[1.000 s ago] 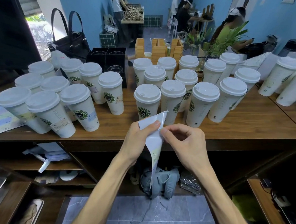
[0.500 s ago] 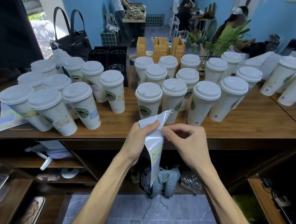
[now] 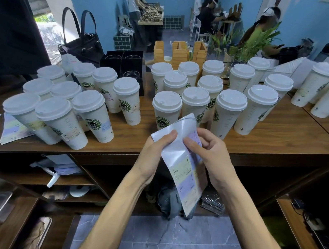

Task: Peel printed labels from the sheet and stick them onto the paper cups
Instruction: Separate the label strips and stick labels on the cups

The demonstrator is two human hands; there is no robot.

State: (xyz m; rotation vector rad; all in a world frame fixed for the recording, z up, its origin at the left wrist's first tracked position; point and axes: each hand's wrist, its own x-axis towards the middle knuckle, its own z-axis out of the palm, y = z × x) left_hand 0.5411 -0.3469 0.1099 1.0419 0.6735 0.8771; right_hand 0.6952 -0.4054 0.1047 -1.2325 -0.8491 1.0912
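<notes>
A: From the head view, what are the hands doing?

B: Both are working in front of the wooden counter [image 3: 271, 144]. The left hand [image 3: 155, 157] is gripping the label sheet [image 3: 179, 154] near its upper edge, thumb lying across the bare white part and the other fingers curling behind it. The right hand [image 3: 213, 154] is pinching a pale purple label [image 3: 195, 137] at the sheet's right edge between thumb and forefinger, the other fingers curling in loosely.

A: And where is the sheet hanging?

B: It is being held in the air just in front of the counter's near edge, bending at the top and drooping downward between the two wrists. Yellow and purple labels are showing on its lower half.

A: The cups?

B: The paper cups [image 3: 229, 115] are standing lidded on the counter in clusters. The middle cluster is sitting right behind the sheet. The labelled cups [image 3: 96, 120] on the left are showing stickers on their sides. A few more are standing at the far right.

A: Anything else lying about?

B: More printed sheets [image 3: 12, 128] are lying flat at the counter's left end, partly under those cups. A black handbag [image 3: 82, 43] is sitting behind them.
</notes>
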